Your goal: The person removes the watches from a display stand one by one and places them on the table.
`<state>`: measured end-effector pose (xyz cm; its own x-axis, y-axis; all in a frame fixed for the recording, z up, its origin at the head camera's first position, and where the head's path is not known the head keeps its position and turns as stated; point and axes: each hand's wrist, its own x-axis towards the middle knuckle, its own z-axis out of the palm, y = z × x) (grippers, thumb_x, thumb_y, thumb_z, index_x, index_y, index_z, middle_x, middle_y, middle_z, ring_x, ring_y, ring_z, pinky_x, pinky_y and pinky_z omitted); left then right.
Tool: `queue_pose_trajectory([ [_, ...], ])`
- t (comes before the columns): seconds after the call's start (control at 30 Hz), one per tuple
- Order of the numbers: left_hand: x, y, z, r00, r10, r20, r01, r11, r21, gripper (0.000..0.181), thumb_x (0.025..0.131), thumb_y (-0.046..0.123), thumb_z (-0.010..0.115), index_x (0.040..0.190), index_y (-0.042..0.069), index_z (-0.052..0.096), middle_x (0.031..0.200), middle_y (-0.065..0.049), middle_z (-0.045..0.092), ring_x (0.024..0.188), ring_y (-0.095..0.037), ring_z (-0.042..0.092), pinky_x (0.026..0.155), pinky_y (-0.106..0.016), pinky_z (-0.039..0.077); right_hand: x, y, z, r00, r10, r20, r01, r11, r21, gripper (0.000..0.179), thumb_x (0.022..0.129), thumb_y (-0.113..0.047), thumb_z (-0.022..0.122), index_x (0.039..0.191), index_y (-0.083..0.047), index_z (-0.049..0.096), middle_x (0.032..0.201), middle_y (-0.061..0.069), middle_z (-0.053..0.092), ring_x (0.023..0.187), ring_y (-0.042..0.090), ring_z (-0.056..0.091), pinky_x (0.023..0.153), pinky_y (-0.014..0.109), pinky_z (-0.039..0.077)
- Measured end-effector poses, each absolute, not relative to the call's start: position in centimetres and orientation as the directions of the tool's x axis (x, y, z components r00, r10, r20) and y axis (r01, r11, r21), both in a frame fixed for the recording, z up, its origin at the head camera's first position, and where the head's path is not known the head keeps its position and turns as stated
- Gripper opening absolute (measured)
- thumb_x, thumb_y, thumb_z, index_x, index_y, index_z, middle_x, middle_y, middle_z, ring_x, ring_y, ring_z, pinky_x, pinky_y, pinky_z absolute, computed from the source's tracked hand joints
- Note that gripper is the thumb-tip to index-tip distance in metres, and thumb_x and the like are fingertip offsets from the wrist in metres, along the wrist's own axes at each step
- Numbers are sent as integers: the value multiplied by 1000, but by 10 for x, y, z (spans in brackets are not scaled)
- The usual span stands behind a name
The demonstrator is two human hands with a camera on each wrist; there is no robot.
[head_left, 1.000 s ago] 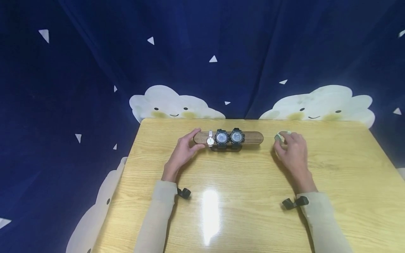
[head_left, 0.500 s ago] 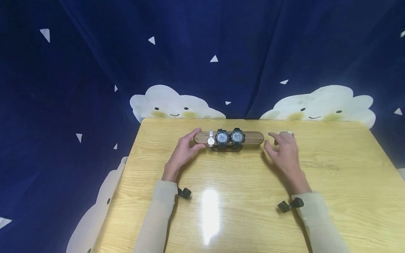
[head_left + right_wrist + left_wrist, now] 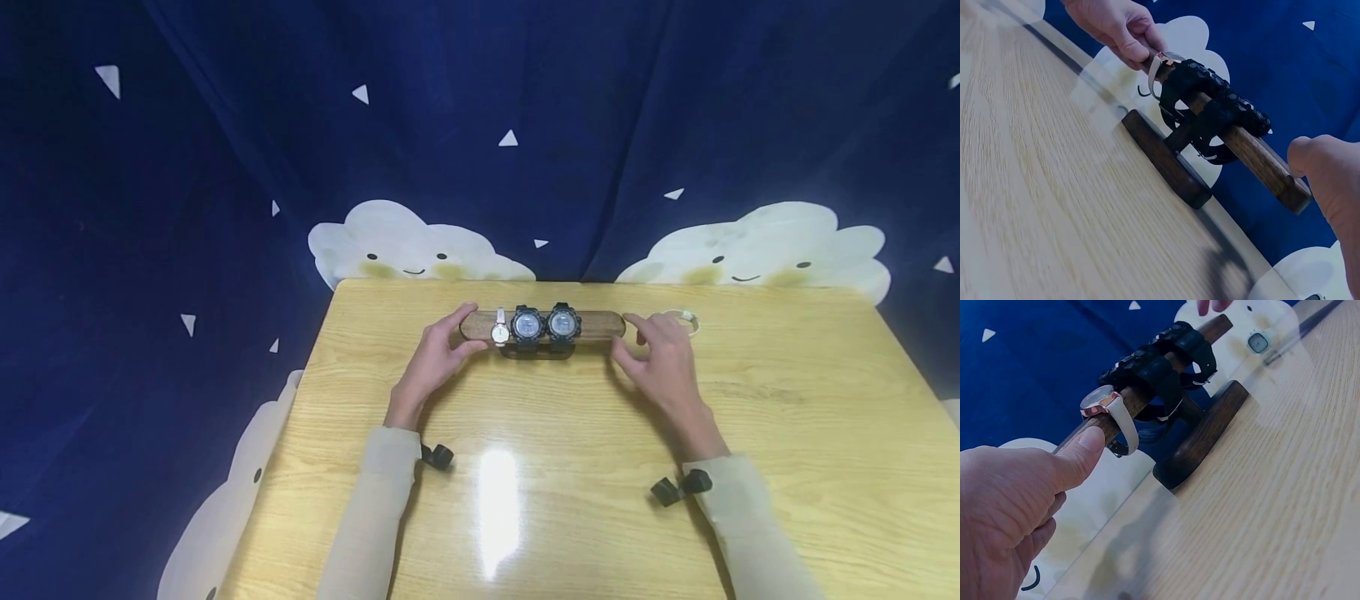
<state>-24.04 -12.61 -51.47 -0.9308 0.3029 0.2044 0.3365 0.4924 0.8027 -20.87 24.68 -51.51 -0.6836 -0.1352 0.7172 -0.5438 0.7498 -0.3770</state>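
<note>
A wooden watch stand [image 3: 600,326] has a horizontal bar on a dark base [image 3: 1204,437]. On the bar sit a small watch with a white strap [image 3: 500,332] and two chunky black digital watches, the inner one [image 3: 528,326] beside the other [image 3: 562,323]. My left hand [image 3: 435,350] grips the bar's left end, thumb on the near side. My right hand [image 3: 663,358] is at the right end, thumb and forefinger spread around its tip; in the left wrist view its fingertips [image 3: 1213,305] show just above the bar. A pale-strapped watch [image 3: 688,318] lies beyond that hand, partly hidden.
The stand stands near the back edge of a light wooden table [image 3: 570,483]. Behind it hangs a dark blue curtain [image 3: 450,125] with white clouds and triangles. A small camera sits on each wrist, the left [image 3: 437,457] and the right [image 3: 681,487].
My right hand has let go of the pale-strapped watch, leaving it on the table, and has moved left to the bar's right end. The left hand has stayed on the left end.
</note>
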Motion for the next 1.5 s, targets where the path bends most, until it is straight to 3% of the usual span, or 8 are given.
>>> queue_pose_trajectory([
  [0.33,-242,-125,-513,-929,306,206,341,499,796,73,92,25,80,156,17,49,160,-15,46,150,-30,42,125,-44,34,-213,235,-512,-680,-139,720,-555,738,-382,34,80,-17,76,108,4,76,73,9,57,72,28,47,70,38,35],
  [0.47,-243,-124,-513,-928,306,213,348,504,790,72,92,25,80,156,18,49,160,-12,48,148,-29,44,124,-43,35,-214,231,-509,-689,-145,710,-557,733,-390,36,80,-20,77,108,4,75,75,11,59,73,29,48,70,38,35],
  [0.77,-242,-126,-515,-922,311,230,364,494,790,73,92,24,80,156,15,49,159,-20,46,149,-32,42,125,-45,34,-212,222,-507,-713,-172,680,-556,729,-399,46,79,-25,80,115,4,73,78,11,61,76,27,48,72,37,37],
  [1.13,-241,-126,-515,-927,307,216,350,498,793,71,92,23,79,156,16,50,160,-17,46,149,-31,43,124,-43,35,-212,213,-506,-729,-192,657,-547,741,-390,52,78,-37,81,115,0,74,80,7,60,76,25,49,70,36,35],
  [1.5,-242,-127,-516,-930,300,210,338,485,807,72,91,24,81,156,16,50,159,-13,49,148,-30,44,125,-44,34,-215,203,-507,-741,-211,638,-557,723,-408,55,77,-36,85,117,-1,74,81,7,60,77,23,48,72,36,39],
])
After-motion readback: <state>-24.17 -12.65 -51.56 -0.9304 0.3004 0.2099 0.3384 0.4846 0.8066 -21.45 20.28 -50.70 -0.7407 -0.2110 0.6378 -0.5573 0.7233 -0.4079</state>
